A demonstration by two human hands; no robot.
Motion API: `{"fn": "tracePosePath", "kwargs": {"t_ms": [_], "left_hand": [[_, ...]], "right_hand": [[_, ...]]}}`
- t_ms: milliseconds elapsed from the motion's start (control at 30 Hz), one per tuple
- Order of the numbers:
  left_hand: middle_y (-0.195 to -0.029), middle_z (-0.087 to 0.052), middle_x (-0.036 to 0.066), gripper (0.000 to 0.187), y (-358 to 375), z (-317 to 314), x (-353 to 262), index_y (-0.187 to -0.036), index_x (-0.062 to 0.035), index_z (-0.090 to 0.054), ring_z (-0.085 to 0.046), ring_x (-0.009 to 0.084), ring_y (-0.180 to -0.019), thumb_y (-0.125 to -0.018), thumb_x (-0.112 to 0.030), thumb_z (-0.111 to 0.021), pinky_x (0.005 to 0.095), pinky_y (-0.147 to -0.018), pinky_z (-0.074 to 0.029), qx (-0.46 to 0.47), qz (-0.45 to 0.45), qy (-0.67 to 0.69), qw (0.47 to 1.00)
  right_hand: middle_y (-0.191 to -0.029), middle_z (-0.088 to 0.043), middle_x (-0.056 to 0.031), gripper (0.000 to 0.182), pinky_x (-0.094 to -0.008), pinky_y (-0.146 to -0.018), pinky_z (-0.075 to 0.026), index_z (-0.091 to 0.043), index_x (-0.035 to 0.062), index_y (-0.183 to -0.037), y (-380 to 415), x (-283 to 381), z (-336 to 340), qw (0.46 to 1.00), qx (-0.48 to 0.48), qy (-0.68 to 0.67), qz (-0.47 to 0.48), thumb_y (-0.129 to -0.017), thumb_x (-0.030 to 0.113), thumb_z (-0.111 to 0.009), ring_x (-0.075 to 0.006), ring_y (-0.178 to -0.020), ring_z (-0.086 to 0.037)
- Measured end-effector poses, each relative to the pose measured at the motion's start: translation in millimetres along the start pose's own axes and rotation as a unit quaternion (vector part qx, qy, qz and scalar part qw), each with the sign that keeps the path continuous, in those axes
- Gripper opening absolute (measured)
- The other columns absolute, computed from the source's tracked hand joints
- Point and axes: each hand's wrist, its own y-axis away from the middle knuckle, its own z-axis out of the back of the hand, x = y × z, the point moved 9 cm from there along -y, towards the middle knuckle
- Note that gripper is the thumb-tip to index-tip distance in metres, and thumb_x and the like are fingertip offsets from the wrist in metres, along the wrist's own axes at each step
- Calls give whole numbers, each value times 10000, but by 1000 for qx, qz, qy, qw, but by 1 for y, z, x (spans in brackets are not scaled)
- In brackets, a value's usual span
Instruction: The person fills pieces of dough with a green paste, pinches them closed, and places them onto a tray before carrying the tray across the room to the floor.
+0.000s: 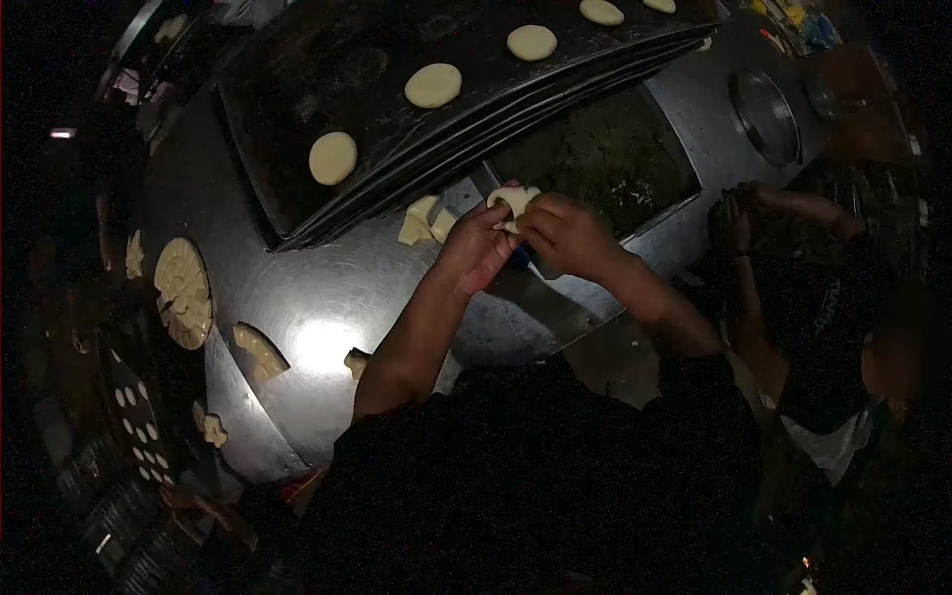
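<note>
Just in front of the filling tray, both my hands work on one piece of pale dough (523, 192), which is curved up around a dark hollow. My left hand (474, 252) cups it from the left, fingers under and around it. From the right, my right hand (571, 236) pinches its edge with bent fingers. Behind the hands lies a metal tray of dark green filling (607, 159), partly hidden by my right hand. Cut dough pieces (417, 220) rest on the steel table just left of my left hand.
Stacked dark baking trays (288, 109) stand at the back, with several flat dough rounds (433, 86) on top. A dough slab (183, 293) and a curved dough strip (260, 351) lie left on the steel table (297, 288). Another person (818, 307) works at right, near a round pan (764, 117).
</note>
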Motion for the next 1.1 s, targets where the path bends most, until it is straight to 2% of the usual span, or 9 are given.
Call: {"fn": "tracePosePath", "kwargs": {"t_ms": [167, 300, 433, 500, 633, 767, 900, 1000, 1100], "left_hand": [[-1113, -551, 98, 401, 48, -37, -11, -1206, -23, -468, -549, 191, -1004, -942, -325, -456, 337, -859, -452, 167, 92, 90, 977], [-1119, -557, 73, 342, 75, -37, -25, -1176, -45, -508, -533, 127, -1012, -942, -293, -482, 281, -843, -448, 77, -42, -275, 957], [-1186, -553, 93, 381, 116, -70, -50, -1274, -34, -453, -529, 140, -1075, -939, -213, -490, 278, -905, -431, 124, -246, -257, 926], [-1210, -539, 107, 400, 128, -69, -49, -1297, -31, -431, -518, 142, -1090, -940, -203, -486, 283, -912, -424, 100, -290, -291, 906], [-1294, -468, 152, 465, 159, -63, -49, -1366, -20, -333, -471, 163, -1150, -953, -198, -453, 289, -944, -387, -13, -355, -360, 863], [-1339, -403, 180, 574, 187, -60, -44, -1420, -16, -164, -453, 213, -1169, -968, -276, -404, 293, -939, -380, -103, -392, -362, 839], [-1449, -179, 204, 724, 203, -45, -41, -1421, -19, 50, -323, 260, -1265, -958, -449, -302, 314, -991, -311, -81, -358, -379, 850], [-1420, -269, 183, 669, 220, -55, -30, -1433, -38, -30, -304, 249, -1297, -965, -390, -353, 319, -1036, -289, 151, -249, -207, 934], [-1370, -359, 177, 601, 241, -60, -46, -1417, -28, -162, -390, 243, -1240, -950, -263, -457, 323, -1017, -338, 59, -298, -337, 891]], "right_hand": [[-855, -557, -93, 129, -378, -674, -502, -591, 41, -904, 3, 46, 11, 999, -11, 23, 31, -807, 123, -605, -270, -777, -581], [-928, -530, -117, 189, -349, -706, -502, -593, 21, -965, 9, 91, 18, 994, -24, 60, 89, -795, 99, -623, -262, -825, -575], [-1011, -520, -129, 255, -305, -742, -486, -583, 19, -1010, 12, 113, 57, 982, -183, -39, 9, -765, 13, -652, -205, -877, -568], [-1086, -511, -115, 291, -282, -758, -479, -557, 26, -1058, 18, 81, 37, 886, -186, -383, -182, -786, 40, -660, -153, -908, -550], [-940, -574, -62, 203, -256, -706, -485, -537, 23, -952, 26, 72, 3, 854, -188, -450, -181, -790, 31, -659, -119, -838, -570], [-941, -543, -150, 254, -314, -687, -480, -559, 22, -982, 31, 148, 12, 950, -313, 9, 3, -748, 3, -657, -249, -829, -586], [-1036, -490, -179, 406, -357, -746, -469, -536, 34, -1157, 35, 174, -12, 968, -247, 18, 44, -769, 47, -653, -317, -942, -538], [-1058, -494, -162, 386, -316, -740, -478, -563, 24, -1149, 46, 169, 2, 957, -284, 38, 33, -775, 35, -655, -275, -926, -551], [-1052, -502, -140, 349, -303, -732, -484, -571, 19, -1124, 48, 161, 10, 960, -251, -122, -33, -787, 51, -656, -229, -916, -557]]}}
